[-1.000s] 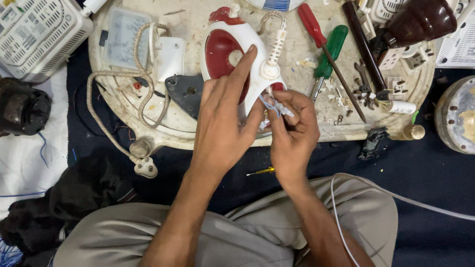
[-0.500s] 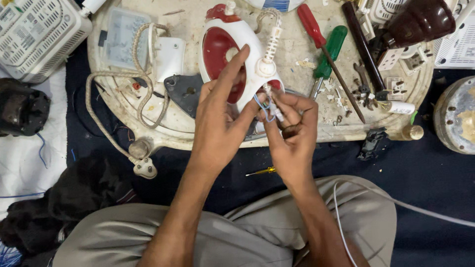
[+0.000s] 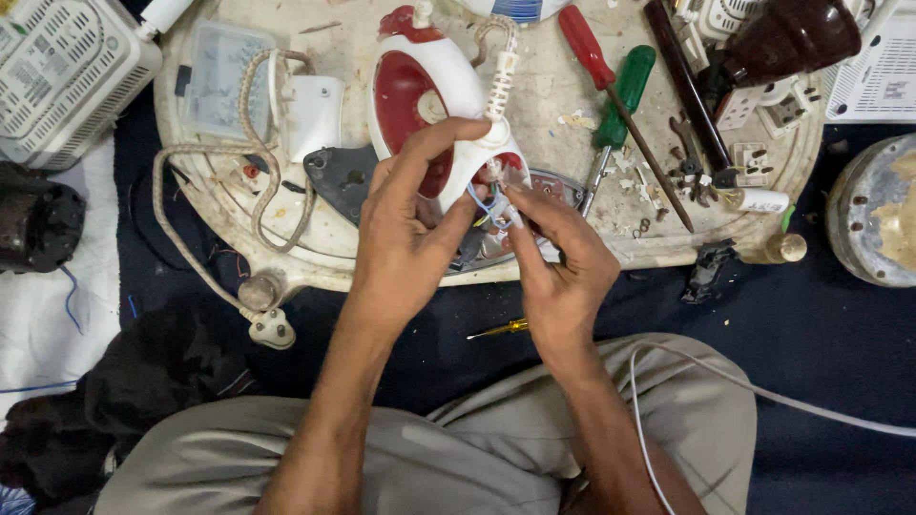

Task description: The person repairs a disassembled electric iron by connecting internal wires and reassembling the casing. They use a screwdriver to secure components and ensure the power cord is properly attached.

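1. Left hand (image 3: 410,238) grips the rear of the red-and-white clothes iron (image 3: 434,105), index finger curled over its heel.
2. Right hand (image 3: 558,262) pinches thin blue wires (image 3: 485,202) at the iron's open heel, directly between both hands.
3. Iron's long axis runs away from the hands.
4. Beyond the right hand: red screwdriver (image 3: 611,91), green screwdriver (image 3: 620,95).

Iron (image 3: 429,105) on the round board (image 3: 563,238).
Screwdrivers (image 3: 611,91) lie right of it, coiled cord (image 3: 258,143) left.
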